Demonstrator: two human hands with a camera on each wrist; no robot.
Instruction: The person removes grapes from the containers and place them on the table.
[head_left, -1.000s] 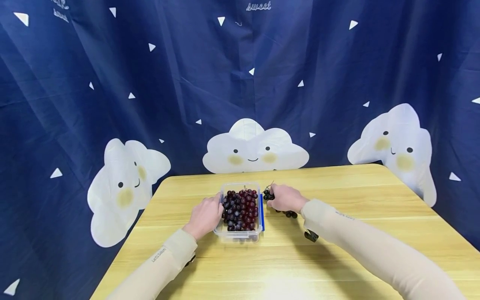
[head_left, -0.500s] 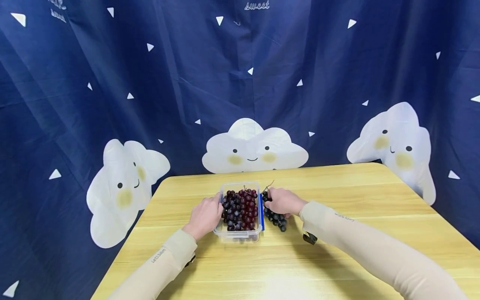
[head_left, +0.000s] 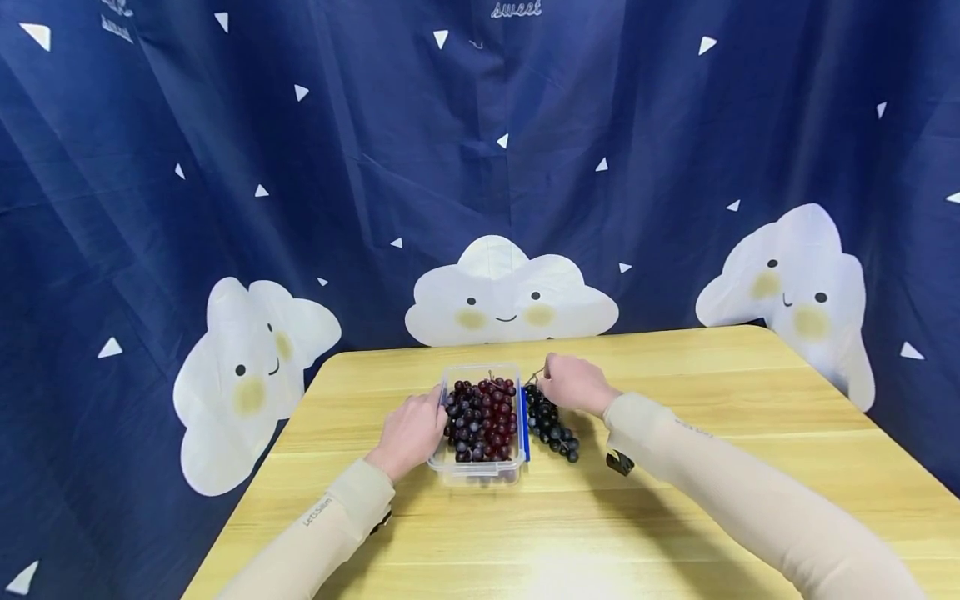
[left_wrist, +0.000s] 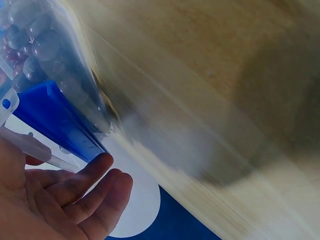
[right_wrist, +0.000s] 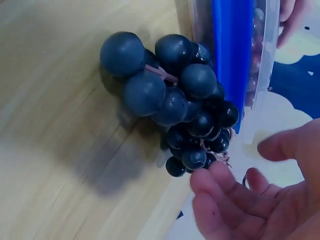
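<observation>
A clear plastic food container (head_left: 480, 469) with blue side flaps holds dark purple and red grapes (head_left: 480, 425). My left hand (head_left: 411, 432) grips its left side at the rim; the left wrist view shows the fingers near a blue flap (left_wrist: 57, 120). Along the right side, against the other blue flap (head_left: 525, 425), a bunch of black grapes (head_left: 553, 431) lies on the table. At the stem end of that bunch is my right hand (head_left: 576, 383). In the right wrist view, its fingertips (right_wrist: 202, 182) touch or nearly touch the smallest grapes, with the thumb apart.
The light wooden table (head_left: 675, 500) reaches out on both sides of the container. Behind it hangs a dark blue curtain (head_left: 360, 125) printed with white clouds and triangles.
The black bunch's lower end has swung in toward the container, so it lies alongside the flap. My right hand has drawn slightly back from the grapes. The left hand stays put.
</observation>
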